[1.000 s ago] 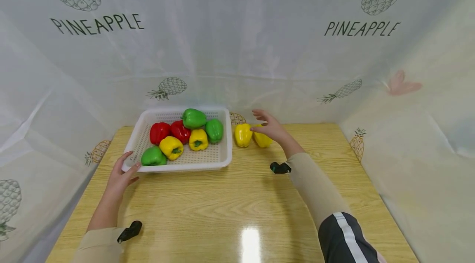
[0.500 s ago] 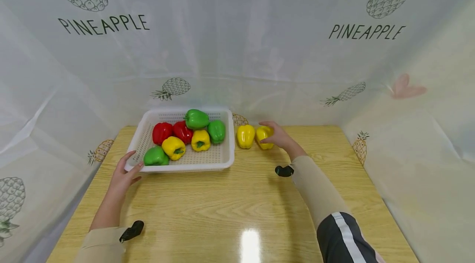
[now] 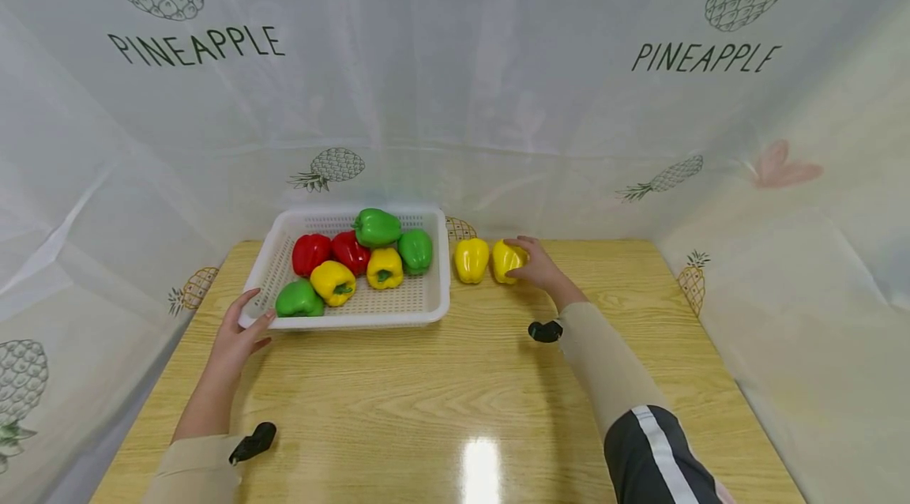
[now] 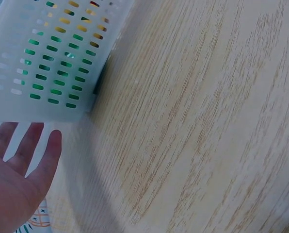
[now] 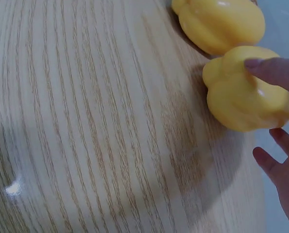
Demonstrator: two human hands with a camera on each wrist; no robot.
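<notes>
Right of the basket (image 3: 387, 320), near the back edge of the table (image 3: 398, 409), a yellow pepper (image 3: 502, 260) is sitting, and I'm seeing the right hand (image 3: 538, 267) holding it between thumb and fingers. Just left of it, a second pepper (image 3: 471, 261) is lying. The left hand (image 3: 237, 340) is touching the basket's front left corner, its fingers lying spread. Inside, I'm counting two red peppers (image 3: 311, 254), three green peppers (image 3: 378, 227) and two yellow peppers (image 3: 332, 283). Behind the table, a white sheet (image 3: 455, 77) with pineapple prints is hanging.
</notes>
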